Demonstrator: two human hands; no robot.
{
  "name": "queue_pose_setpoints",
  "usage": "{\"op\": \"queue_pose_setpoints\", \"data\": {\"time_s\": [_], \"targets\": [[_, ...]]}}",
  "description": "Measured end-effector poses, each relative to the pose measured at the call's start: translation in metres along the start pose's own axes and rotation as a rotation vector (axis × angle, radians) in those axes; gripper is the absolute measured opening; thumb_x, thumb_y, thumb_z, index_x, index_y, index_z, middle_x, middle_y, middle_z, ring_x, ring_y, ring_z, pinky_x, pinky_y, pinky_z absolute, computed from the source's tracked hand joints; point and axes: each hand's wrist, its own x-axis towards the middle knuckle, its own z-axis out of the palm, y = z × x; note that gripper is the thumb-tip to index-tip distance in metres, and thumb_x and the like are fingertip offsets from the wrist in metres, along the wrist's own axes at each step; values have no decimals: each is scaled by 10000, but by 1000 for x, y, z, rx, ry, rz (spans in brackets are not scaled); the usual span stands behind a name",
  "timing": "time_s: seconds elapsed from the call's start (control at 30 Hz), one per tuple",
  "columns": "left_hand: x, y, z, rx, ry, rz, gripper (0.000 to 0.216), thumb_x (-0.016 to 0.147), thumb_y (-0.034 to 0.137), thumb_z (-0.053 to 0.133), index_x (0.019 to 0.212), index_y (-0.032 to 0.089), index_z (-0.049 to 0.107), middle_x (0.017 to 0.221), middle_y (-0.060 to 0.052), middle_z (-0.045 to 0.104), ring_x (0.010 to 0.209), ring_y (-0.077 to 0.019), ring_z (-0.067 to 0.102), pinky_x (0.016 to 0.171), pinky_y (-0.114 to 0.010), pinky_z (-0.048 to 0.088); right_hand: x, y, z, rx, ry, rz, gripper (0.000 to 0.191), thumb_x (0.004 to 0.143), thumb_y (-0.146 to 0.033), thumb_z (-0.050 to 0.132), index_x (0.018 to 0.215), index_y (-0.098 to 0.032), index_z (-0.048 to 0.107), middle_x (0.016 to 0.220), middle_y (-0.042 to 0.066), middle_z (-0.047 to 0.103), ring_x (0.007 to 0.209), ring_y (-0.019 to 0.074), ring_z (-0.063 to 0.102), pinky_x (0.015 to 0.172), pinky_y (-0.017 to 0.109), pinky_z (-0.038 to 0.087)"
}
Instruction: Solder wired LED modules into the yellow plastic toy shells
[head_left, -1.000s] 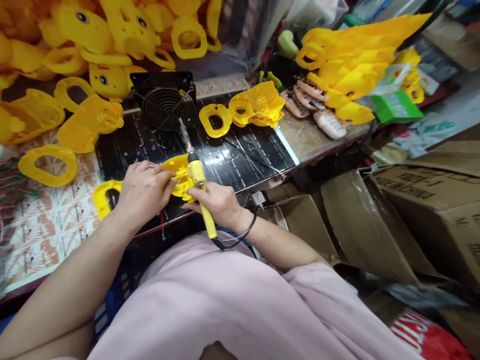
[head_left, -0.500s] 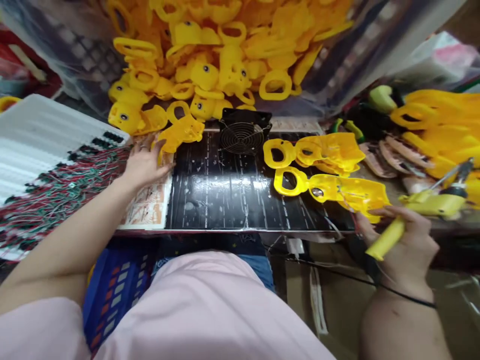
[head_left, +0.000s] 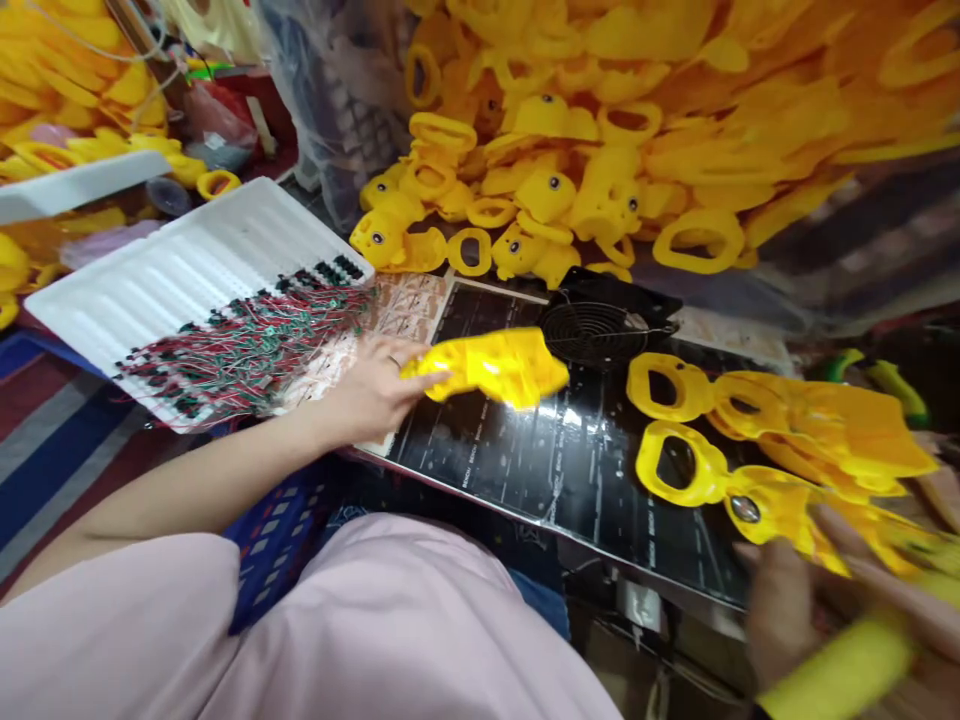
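Note:
My left hand [head_left: 382,385] grips one end of a glossy yellow toy shell half [head_left: 495,368], lifted over the black mat [head_left: 480,440] and blurred by motion. At the right, my right hand [head_left: 787,600] is closed round the handle of a yellow pistol-shaped tool [head_left: 847,655]; its front end is smeared or outside the picture. The fingers of that hand also reach the near yellow shell half with a ring-shaped end [head_left: 682,465], which lies open side up with a round metal part inside. Just behind it is another ringed yellow shell [head_left: 825,415].
A black fan [head_left: 600,325] stands at the mat's back edge. Behind it, a plastic-lined container holds a heap of yellow toy shells [head_left: 555,190]. On the left, a white foam tray [head_left: 202,240] carries rows of red, green and black wired parts [head_left: 262,350].
My left hand has drawn the yellow shell away from the heap, over the mat. The view has swung left, and my right hand with the tool now sits lower right.

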Motion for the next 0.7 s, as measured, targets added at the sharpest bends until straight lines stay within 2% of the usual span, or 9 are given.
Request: {"op": "queue_pose_setpoints", "data": {"time_s": [0.13,0.23,0.3,0.33,0.37,0.43,0.5,0.57,0.7], "targets": [[-12,38,15,-77,-72,189,427,1005,347,568,1417,310,674,1481,-171,628,1310,-348,619,1108,-579,452,-13,-52,63,105,-326,-242,480,858,-270,834,1295,-322,640,1218,72,787,905,274,804,736,433,684],[-8,31,-3,-116,-120,176,623,920,473,690,1480,209,619,1542,-202,573,1381,-343,583,1154,-505,461,-21,-64,94,133,-466,-414,402,906,-265,789,1257,-242,594,1302,110,752,1052,267,791,801,410,687],[-6,-1,-26,-61,-156,20,439,930,404,665,1322,216,727,1397,-123,704,1243,-244,668,1065,-361,525,-26,-63,101,132,-477,-457,336,925,-267,765,1213,-218,599,1292,127,753,1035,263,795,773,391,682],[-6,-25,-39,-13,-154,-87,278,948,329,627,1150,229,790,1201,-75,788,1079,-208,709,968,-320,552,-27,-61,101,131,-471,-446,318,928,-264,761,1200,-211,605,1287,133,755,1023,262,797,776,387,680],[-7,-52,-51,39,-136,-182,250,960,237,565,1012,203,808,1010,-77,804,937,-213,700,893,-341,556,-29,-58,99,126,-463,-416,312,926,-257,764,1192,-207,609,1282,134,757,1008,258,801,788,382,679],[-12,-110,-68,136,-86,-349,265,922,134,531,917,163,795,854,-64,769,775,-193,608,826,-342,536,-32,-55,93,104,-443,-332,314,915,-244,777,1182,-206,616,1263,119,768,960,238,808,809,362,677],[-18,-161,-75,189,-92,-439,292,827,41,561,963,166,787,881,-22,762,750,-167,524,871,-329,521,-33,-54,88,77,-421,-276,306,913,-240,784,1170,-208,620,1230,97,782,893,211,812,800,334,674],[-23,-197,-73,185,-151,-427,361,770,15,598,1021,207,771,976,39,764,783,-146,475,962,-303,500,-33,-57,86,60,-399,-288,299,910,-245,794,1155,-203,629,1173,84,800,849,205,814,767,307,669],[-26,-218,-62,111,-153,-435,261,763,55,664,923,242,751,1079,91,762,895,-126,498,1118,-310,429,-29,-66,88,53,-383,-350,326,894,-225,813,1168,-195,639,1127,76,812,841,211,817,729,268,661]]}}
